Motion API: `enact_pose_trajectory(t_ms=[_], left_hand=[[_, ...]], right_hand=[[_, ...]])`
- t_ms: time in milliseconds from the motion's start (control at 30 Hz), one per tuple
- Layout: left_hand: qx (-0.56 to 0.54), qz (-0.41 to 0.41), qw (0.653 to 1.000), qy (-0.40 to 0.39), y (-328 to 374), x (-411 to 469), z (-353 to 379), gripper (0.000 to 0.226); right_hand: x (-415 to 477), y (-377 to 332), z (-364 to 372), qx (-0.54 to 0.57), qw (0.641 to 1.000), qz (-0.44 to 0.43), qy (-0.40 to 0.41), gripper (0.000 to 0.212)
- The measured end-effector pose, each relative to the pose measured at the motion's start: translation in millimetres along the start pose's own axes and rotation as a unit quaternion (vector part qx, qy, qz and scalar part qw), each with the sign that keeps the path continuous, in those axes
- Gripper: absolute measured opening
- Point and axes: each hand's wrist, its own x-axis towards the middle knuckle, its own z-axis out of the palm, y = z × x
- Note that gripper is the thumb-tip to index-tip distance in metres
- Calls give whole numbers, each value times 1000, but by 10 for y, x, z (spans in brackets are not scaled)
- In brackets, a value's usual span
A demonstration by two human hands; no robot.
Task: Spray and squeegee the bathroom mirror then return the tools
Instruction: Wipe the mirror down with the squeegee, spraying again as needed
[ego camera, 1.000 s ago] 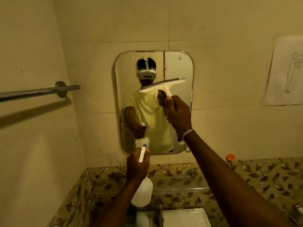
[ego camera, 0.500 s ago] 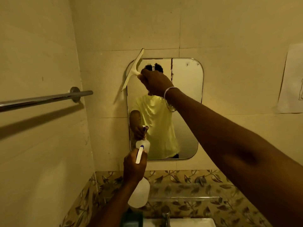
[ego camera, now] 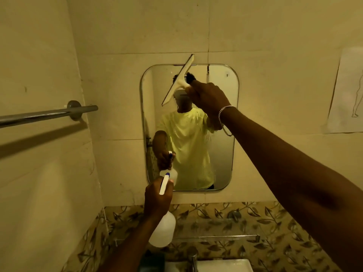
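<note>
Right hand (ego camera: 208, 97) grips the white plastic squeegee (ego camera: 177, 80), blade tilted steeply against the top of the rounded wall mirror (ego camera: 225, 154), likely lining up a downward pull. Left hand (ego camera: 157, 199) clutches the translucent spray bottle (ego camera: 164, 230) low, clear of the glass.

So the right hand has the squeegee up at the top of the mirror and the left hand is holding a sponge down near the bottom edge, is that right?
Not quite. The head view shows the left hand holding a spray bottle, not a sponge. The rest stands: the right hand has the squeegee up at the top of the mirror, and the left hand is down near its bottom edge.
</note>
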Motion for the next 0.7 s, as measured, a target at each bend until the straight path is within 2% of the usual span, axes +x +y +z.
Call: enact_pose_trajectory(t_ms=[200,267,367,533,700], left_hand=[[-7,16,1000,-8,56,9,67,22],[-6,16,1000,-1,53,7,75,20],[-5,23,1000,4,39,10,82,17],[-14,32,999,2,3,20,69,16],[-14,29,999,5,-28,-1,38,15]], right_hand=[[-330,278,65,55,991,88,88,30],[-484,285,111,91,981,118,124,29],[-726,259,242,153,957,175,173,38],[-1103,211,583,196,928,257,186,42],[-1508,69,850,217,909,292,205,36]])
